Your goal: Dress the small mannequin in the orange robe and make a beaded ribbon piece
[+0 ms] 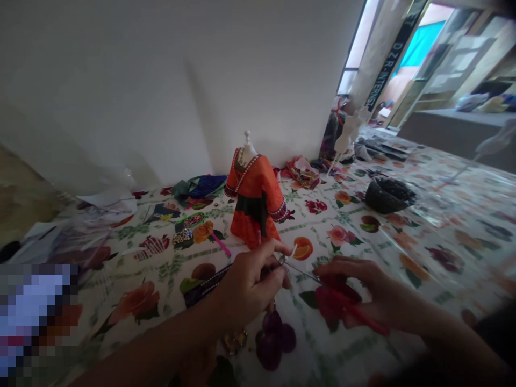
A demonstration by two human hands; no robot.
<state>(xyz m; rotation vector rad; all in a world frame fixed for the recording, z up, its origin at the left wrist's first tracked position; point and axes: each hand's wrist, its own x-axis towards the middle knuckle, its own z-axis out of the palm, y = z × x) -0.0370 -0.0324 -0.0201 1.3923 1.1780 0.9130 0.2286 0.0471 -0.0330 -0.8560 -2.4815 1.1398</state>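
Observation:
My left hand [258, 274] is closed in a pinch at the middle of the table, on something too small to make out. A short white bit [295, 250] shows by its fingertips. In my right hand [373, 285] lies a red-handled tool [350, 307] with a slim metal shaft, whose tip meets the left fingertips; its exact kind is unclear. Just beyond the left hand stands a small dress form [247, 138] wearing an orange dress [266, 180] with a dark waist and beaded trim. A dark strip with beaded edging [205, 285] lies partly under my left wrist.
A pink-handled item [220, 239] and a beaded patch [183, 237] lie left of the dress. Folded blue and green cloth [203, 186] is by the wall. At right are a black bowl-shaped bag [390, 194] and a white dress form [347, 135]. The tablecloth [322, 333] is fruit-patterned.

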